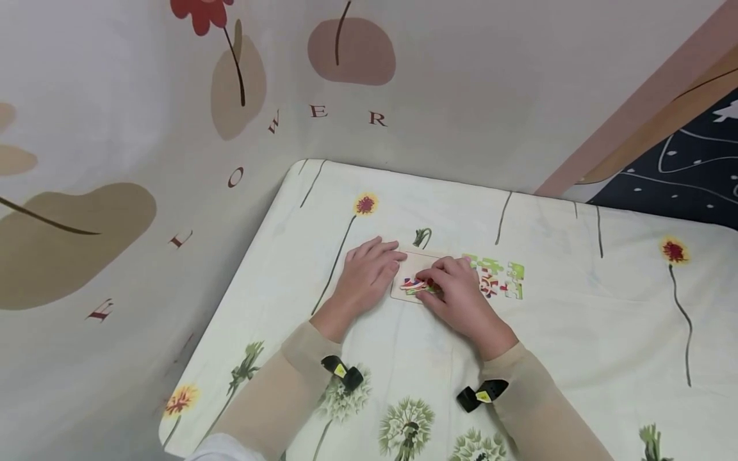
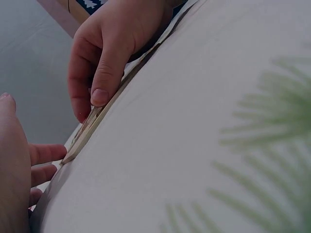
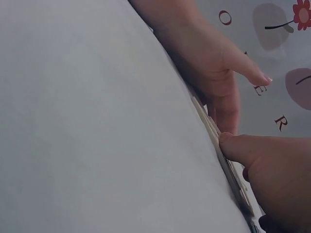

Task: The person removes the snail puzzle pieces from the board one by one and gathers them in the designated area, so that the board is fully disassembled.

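A shallow puzzle board (image 1: 419, 260) lies on the cloth between the two hands. Jigsaw pieces (image 1: 410, 283) in red, white, blue and green sit in its lower part. My left hand (image 1: 369, 272) has its fingers extended, with the fingertips at the board's left edge; the left wrist view shows them against the board's rim (image 2: 77, 145). My right hand (image 1: 461, 301) reaches over the board, thumb and forefinger pinching a jigsaw piece (image 1: 430, 285) that they partly cover. In the right wrist view its thumb (image 3: 233, 145) lies on the board's near edge.
Several loose jigsaw pieces (image 1: 515, 272), green, red and white, lie just right of the board, partly behind the right hand. A flower-print cloth (image 1: 588, 333) covers the table. Printed fabric walls (image 1: 461, 128) rise behind and at the left. Each wrist wears a black camera (image 1: 483, 395).
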`<state>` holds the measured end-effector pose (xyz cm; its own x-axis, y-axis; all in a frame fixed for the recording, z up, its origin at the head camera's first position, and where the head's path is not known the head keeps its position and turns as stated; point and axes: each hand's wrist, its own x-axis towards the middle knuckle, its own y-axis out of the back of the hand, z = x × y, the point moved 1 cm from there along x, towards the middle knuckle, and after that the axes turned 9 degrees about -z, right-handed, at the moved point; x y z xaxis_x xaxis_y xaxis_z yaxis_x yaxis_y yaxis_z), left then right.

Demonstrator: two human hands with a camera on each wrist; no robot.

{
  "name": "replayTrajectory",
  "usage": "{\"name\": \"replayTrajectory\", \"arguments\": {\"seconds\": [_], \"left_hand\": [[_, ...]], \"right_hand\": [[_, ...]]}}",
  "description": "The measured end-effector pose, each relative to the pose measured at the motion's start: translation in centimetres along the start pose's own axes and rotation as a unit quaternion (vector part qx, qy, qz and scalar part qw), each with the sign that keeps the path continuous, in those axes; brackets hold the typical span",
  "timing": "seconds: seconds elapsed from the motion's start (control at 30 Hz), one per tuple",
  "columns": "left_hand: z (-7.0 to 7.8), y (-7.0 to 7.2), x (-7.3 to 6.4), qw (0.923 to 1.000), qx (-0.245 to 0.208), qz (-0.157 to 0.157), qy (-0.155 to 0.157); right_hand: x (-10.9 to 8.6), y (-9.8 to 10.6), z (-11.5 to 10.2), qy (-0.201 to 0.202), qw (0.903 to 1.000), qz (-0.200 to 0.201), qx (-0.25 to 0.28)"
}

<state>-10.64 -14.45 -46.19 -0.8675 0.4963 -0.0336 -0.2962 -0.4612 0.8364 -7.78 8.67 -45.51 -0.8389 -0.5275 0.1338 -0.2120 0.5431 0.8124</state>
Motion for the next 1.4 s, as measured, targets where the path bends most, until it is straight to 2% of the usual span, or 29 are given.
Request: {"name": "replayTrajectory", "arguments": {"seconds": [0.57,1.17,1.4], "left_hand": [[0.1,-0.2,0.1,0.9999,0.012,-0.005,0.002],[-0.1,-0.2,0.0,0.9999,0.014,-0.004,0.007],[0.1,0.0,0.0,0.9999,0.016,-0.002,0.004]], "right_hand": [[-1.9,-0.5,0.7,0.033,0.9965,0.074,0.022],[-3.5,0.9,1.2,-0.028,0.9967,0.075,0.014],[-5.1,1.4,2.4,-0.023,0.9956,0.091,-0.002]]}}
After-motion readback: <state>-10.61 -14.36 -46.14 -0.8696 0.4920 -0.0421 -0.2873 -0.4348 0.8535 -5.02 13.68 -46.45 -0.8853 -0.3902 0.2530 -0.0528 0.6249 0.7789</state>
